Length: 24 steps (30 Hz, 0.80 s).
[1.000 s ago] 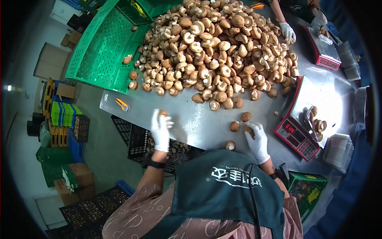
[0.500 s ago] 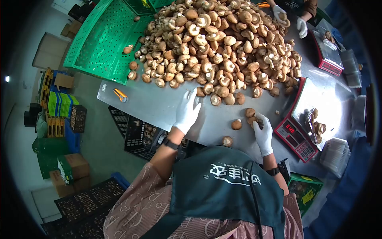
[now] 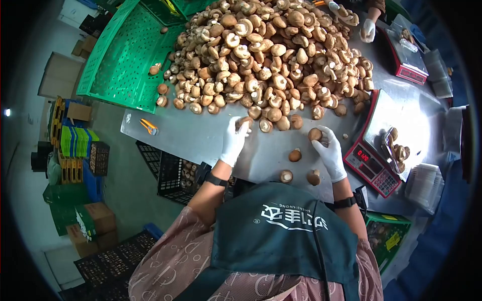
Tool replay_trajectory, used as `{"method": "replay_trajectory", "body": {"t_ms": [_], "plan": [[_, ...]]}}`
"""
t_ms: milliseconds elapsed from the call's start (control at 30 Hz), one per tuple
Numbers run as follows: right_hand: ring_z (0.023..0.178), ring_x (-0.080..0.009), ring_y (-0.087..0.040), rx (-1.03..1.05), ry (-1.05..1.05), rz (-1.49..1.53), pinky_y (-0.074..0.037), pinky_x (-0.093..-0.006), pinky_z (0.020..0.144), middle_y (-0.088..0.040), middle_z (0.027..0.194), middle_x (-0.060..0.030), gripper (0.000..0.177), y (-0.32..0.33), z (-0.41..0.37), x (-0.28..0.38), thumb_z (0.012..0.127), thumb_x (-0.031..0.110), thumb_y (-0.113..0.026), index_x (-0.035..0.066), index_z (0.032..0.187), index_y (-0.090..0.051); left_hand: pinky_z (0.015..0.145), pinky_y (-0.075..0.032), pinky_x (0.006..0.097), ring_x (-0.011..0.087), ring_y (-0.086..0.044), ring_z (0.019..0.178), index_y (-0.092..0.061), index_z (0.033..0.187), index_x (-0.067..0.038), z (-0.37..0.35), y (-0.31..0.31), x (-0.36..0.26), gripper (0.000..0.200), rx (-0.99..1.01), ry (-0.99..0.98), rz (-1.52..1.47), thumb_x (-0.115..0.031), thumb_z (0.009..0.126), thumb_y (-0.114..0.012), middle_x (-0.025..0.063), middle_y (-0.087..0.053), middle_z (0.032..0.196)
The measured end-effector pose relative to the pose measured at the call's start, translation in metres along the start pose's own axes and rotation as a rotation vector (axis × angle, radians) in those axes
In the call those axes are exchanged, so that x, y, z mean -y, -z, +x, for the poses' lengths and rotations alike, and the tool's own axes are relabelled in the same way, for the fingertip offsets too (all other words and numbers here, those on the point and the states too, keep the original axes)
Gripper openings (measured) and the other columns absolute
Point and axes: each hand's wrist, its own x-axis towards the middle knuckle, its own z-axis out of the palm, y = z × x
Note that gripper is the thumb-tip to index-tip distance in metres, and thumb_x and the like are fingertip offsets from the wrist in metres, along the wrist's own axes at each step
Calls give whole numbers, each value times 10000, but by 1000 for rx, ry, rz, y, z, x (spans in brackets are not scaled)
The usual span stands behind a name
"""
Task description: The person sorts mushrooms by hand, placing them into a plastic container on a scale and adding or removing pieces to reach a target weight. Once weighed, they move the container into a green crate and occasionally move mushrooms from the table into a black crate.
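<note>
Table (image 3: 201, 138) under both hands. Pile (image 3: 261, 55) just beyond them. Scale (image 3: 374, 160) right of the right hand (image 3: 330, 153), which pinches a mushroom (image 3: 315, 134), fingers half closed. Left hand (image 3: 234, 141) curls over an edge mushroom (image 3: 246, 120); grip unclear. Picking step, likely; a lift needs firmer left closure.

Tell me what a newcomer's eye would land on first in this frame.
The huge heap of brown mushrooms dominates, covering the far half of the steel table, with a green crate beside it on the left. In front, the white-gloved left hand touches the heap's near edge, while the right hand holds a single mushroom next to a red scale.
</note>
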Motion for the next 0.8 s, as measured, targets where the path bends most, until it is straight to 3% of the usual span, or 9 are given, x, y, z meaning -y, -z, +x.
{"method": "replay_trajectory", "body": {"t_ms": [67,133,167,233,333,367,533,700,800], "plan": [[1001,-108,-615,11,-33,51,-522,-261,883,-629,1152,-40,502,7,-7,-8,873,-25,-670,43,1359,-560,847,-584,445,334,-699,959,-556,1241,7,-18,-2,6,274,6,144,-199,-110,994,-569,181,-669,1168],[1002,-108,-612,36,-97,221,-514,-256,897,-634,1153,-40,515,10,-18,-9,870,-24,-668,42,1367,-552,941,-561,468,392,-669,1080,-523,1319,8,-28,2,19,346,401,409,-900,-177,1027,-493,234,-633,1264],[1007,-100,-605,57,-58,16,-507,-261,911,-634,1153,-38,531,15,-22,-14,863,-42,-656,50,1375,-549,941,-561,468,392,-669,1080,-523,1319,8,-33,-1,26,346,402,410,-900,-177,1027,-493,234,-633,1264],[1005,-94,-601,58,-57,-20,-505,-263,912,-636,1150,-30,533,19,-31,-13,860,-47,-652,50,1374,-550,1020,-515,501,436,-602,1204,-494,1372,17,-43,-15,23,411,476,570,-1049,-222,1049,-406,275,-581,1346],[1022,-113,-601,27,-55,-58,-502,-280,912,-629,1164,-45,538,24,-44,-15,846,-59,-646,53,1365,-556,1092,-442,519,448,-524,1293,-445,1430,6,-47,-30,13,426,583,571,-1111,-194,1064,-355,296,-511,1409],[1037,-163,-612,-32,5,-159,-505,-302,919,-620,1180,-78,537,26,-49,-15,837,-60,-649,52,1355,-558,1139,-387,519,449,-443,1375,-409,1459,8,-49,-34,8,452,607,507,-993,-205,1073,-309,287,-448,1475],[1111,-374,-608,-137,323,-521,-506,-405,957,-592,1224,-189,545,31,-81,-14,792,-48,-675,52,1316,-569,1178,-341,507,442,-368,1435,-374,1472,16,-50,-46,-11,461,592,546,-1085,-207,1074,-310,272,-409,1513],[1093,-379,-604,-5,445,-710,-496,-465,937,-617,1224,-166,535,9,-100,-28,788,120,-758,78,1294,-587,1202,-312,482,418,-360,1449,-364,1476,11,-48,-50,-10,454,510,604,-1058,-199,1080,-288,254,-421,1504],[1057,-352,-616,83,459,-763,-513,-451,882,-622,1199,-145,521,-6,-88,-27,794,141,-759,86,1284,-589,1194,-333,438,352,-385,1447,-379,1472,8,-46,-52,-7,442,617,424,-1064,-85,1041,-400,212,-441,1493]]}}
